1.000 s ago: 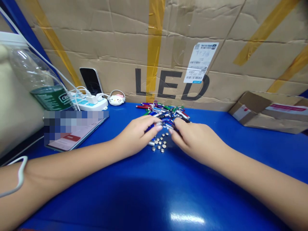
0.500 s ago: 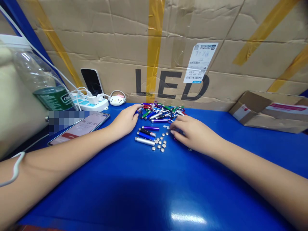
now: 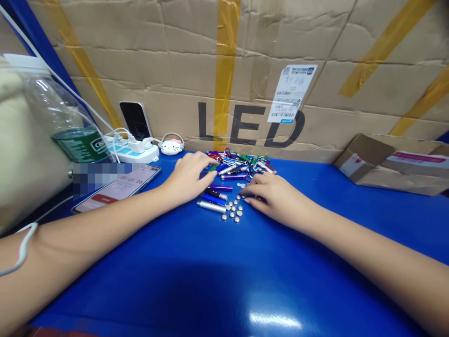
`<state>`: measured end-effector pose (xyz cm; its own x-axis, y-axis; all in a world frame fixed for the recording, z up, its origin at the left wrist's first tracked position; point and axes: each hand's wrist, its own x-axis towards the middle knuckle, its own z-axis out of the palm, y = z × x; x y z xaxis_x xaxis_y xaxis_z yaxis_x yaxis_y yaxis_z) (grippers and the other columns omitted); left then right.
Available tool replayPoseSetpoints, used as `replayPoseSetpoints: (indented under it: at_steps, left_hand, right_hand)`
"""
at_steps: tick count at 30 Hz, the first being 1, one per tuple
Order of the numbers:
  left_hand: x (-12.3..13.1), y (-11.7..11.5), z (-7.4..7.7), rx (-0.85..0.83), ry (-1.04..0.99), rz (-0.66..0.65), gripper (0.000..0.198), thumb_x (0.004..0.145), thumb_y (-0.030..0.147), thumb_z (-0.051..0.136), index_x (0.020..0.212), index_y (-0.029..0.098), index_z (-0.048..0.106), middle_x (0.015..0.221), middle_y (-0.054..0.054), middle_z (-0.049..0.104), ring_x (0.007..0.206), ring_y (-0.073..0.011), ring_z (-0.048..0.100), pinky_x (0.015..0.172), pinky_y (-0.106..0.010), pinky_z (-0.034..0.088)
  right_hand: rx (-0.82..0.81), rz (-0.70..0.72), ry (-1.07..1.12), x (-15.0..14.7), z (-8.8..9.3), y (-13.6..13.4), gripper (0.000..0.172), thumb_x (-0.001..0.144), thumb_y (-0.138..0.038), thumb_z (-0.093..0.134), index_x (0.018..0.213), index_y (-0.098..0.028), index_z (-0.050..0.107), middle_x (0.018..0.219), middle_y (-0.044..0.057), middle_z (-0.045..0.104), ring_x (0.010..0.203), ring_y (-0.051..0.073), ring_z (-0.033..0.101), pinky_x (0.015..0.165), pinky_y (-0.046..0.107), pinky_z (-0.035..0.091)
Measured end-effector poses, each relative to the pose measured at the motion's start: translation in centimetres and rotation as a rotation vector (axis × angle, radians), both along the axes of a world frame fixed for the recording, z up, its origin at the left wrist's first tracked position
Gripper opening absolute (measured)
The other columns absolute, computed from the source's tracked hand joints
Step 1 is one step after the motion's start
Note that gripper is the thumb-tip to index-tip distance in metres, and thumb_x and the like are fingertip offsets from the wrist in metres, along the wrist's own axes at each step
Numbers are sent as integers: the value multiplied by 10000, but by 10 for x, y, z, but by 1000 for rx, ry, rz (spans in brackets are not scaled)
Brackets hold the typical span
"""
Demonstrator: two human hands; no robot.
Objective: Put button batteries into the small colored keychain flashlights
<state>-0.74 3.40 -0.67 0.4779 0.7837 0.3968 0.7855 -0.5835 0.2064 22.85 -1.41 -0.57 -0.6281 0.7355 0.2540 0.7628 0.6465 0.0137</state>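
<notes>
My left hand [image 3: 189,179] is above the left edge of a heap of small metal penlights [image 3: 236,164], thumb and fingers apart with nothing visible in them. Just beneath its thumb lie a purple tube [image 3: 221,188], a black one, a blue one and a silver tube [image 3: 211,207], side by side. My right hand [image 3: 271,194] pinches at a button cell [image 3: 243,197] on the right edge of a loose group of button cells [image 3: 233,208]. Its palm hides a dark bit that I cannot make out. Small pale discs [image 3: 241,185] lie beyond its fingertips.
A large cardboard box [image 3: 168,61] stands behind the blue table [image 3: 175,281]. On the left are a phone with a running timer [image 3: 115,189], a power strip [image 3: 136,153], a plastic jar [image 3: 80,142] and a white cat-face case [image 3: 171,146]. A small carton [image 3: 396,164] sits at the right.
My left hand has moved right and nearer, its thumb now over the row of tubes; a small piece at its fingertips no longer shows. My right hand has shifted left to the button cells.
</notes>
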Motion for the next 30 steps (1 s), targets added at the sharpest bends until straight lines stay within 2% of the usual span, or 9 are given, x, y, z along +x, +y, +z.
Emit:
replayPoseSetpoints:
  at_steps: [3,5,11,19,24,27,30]
  left_hand:
    - [6,-10,-1,-48,58,-227,347,879,416,480,1108,210,642,1090,-64,639,1031,-238,548,938,-411,402]
    - [9,-14,-3,-97,73,-276,342,881,386,481,1112,196,647,1089,-72,648,1029,-232,563,951,-400,406]
    - [11,-17,-2,-271,-6,-218,292,805,234,542,1061,186,673,1051,-71,651,1009,-211,588,922,-351,453]
    - [12,-18,-2,-329,-161,-145,188,767,249,610,933,184,669,969,-22,679,909,-182,612,843,-308,479]
    - [15,-26,1,-285,-323,-251,203,837,284,580,1005,197,655,957,0,690,843,-137,616,771,-243,473]
    - [17,-32,4,-256,-386,-339,197,828,280,603,994,190,660,942,-11,673,842,-134,606,692,-212,464]
    - [18,-36,5,-235,-433,-406,167,806,269,635,941,178,675,896,-16,652,842,-132,597,686,-207,462]
  right_hand:
    - [-16,-2,20,0,-2,2,154,876,-231,531,924,-198,673,874,64,614,849,190,569,766,325,439]
    - [-23,-11,30,0,-2,2,113,856,-221,558,883,-180,659,864,62,618,831,186,572,755,321,443]
    - [-48,-15,94,1,-2,3,31,831,-179,587,833,-172,617,821,42,644,800,179,586,740,311,453]
    - [29,-6,221,-1,4,-2,42,811,-152,592,794,-186,610,781,30,661,752,168,603,703,292,464]
    - [125,2,379,-11,13,-13,46,799,-146,614,791,-191,618,753,10,671,669,131,604,624,245,465]
    - [195,39,480,-16,16,-20,46,819,-158,603,805,-197,622,786,17,682,723,134,625,660,250,487]
    - [247,105,528,-19,17,-25,43,831,-172,600,817,-206,623,814,24,693,786,149,644,712,273,508]
